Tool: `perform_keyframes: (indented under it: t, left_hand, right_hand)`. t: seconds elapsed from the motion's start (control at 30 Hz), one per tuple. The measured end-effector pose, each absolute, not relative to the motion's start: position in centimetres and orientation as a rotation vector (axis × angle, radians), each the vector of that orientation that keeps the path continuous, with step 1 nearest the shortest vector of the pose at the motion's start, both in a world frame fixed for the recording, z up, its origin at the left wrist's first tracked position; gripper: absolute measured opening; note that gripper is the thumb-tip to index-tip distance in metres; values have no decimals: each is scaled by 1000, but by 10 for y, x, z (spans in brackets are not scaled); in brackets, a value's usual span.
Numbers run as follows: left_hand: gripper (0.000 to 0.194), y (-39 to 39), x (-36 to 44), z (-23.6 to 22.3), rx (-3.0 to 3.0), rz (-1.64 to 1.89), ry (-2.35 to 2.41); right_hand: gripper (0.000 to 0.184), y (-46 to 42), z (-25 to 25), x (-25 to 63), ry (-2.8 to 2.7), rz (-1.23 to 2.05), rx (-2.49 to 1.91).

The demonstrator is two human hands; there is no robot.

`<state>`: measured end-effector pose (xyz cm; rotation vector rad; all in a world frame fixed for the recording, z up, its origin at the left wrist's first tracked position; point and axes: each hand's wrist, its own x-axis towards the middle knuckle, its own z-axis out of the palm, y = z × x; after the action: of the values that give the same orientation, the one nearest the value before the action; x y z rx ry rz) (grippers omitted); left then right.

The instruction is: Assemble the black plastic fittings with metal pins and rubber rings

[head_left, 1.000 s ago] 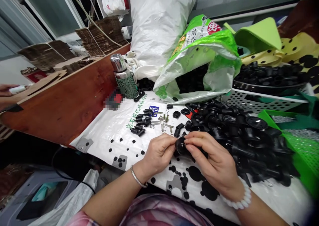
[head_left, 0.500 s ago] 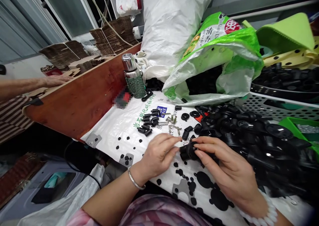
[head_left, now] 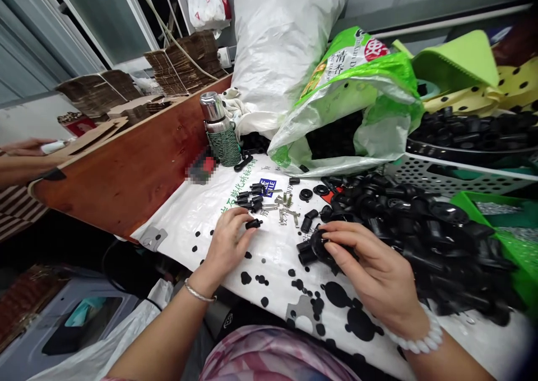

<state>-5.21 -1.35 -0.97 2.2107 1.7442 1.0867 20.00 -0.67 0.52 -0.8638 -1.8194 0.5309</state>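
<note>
Left hand [head_left: 229,241] has left black fitting [head_left: 313,249] for small cap [head_left: 253,223]

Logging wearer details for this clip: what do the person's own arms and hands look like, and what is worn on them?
Both forearms are bare, with no gloves. The left hand has a thin silver bangle at the wrist. The right hand has a bracelet of white round beads at the wrist. Near the bottom edge shows a garment in a pink and purple pattern.
</note>
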Motion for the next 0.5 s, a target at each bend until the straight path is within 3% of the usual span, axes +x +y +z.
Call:
perform_keyframes:
  t: [0.23,0.5]
  left_hand:
    - [24,-27,-18,1,1399,973,1083]
    - [26,-27,-5,4,1153,932,863]
  right_hand:
    - [16,-10,8,203,-1712,679,-750]
    - [18,-12,13,204,-1816,706,-684]
